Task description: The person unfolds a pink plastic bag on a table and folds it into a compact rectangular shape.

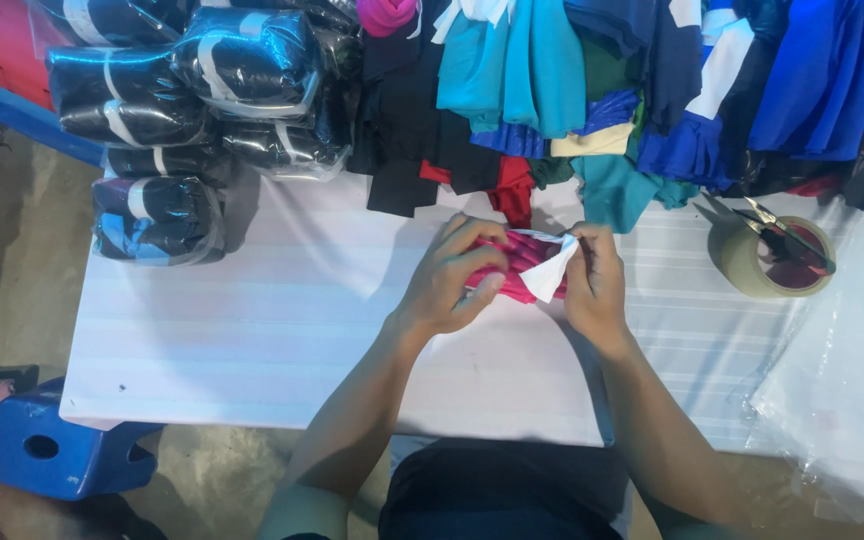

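Both hands, left hand [449, 275] and right hand [594, 280], grip one pink cloth [520, 262] with clenched fingers; five bagged bundles [157, 218] sit on the tabletop [272, 330]

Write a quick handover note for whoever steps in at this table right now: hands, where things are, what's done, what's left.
Left hand grips the rolled pink garment at mid-table. Right hand holds its other end, pinching a white piece.
Done: wrapped dark bundles stacked at the far left of the white table.
Left: loose clothes piled along the far edge.
Tape roll with scissors on it sits to the right.
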